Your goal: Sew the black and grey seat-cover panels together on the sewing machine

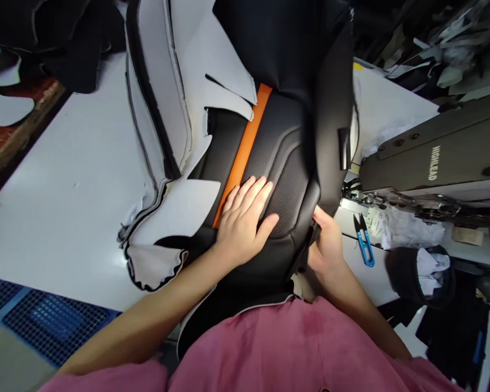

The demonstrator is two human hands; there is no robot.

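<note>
A black leather-like seat cover (288, 190) with perforated panels and an orange stripe (245, 147) lies spread before me, partly turned over to show its pale backing (175, 212). My left hand (245, 220) rests flat on the panel beside the stripe, fingers stretched out. At the cover's right edge, my right hand (327, 242) grips the black material; the thumb lies on top and the other fingers are mostly hidden beneath.
To the right stands a sewing machine (433, 147). Blue thread snips (364, 239) lie near it, beside a dark round container (416, 275) with white scraps. A blue crate (53, 316) sits below the white table (57, 218); dark cut pieces (69, 43) are at upper left.
</note>
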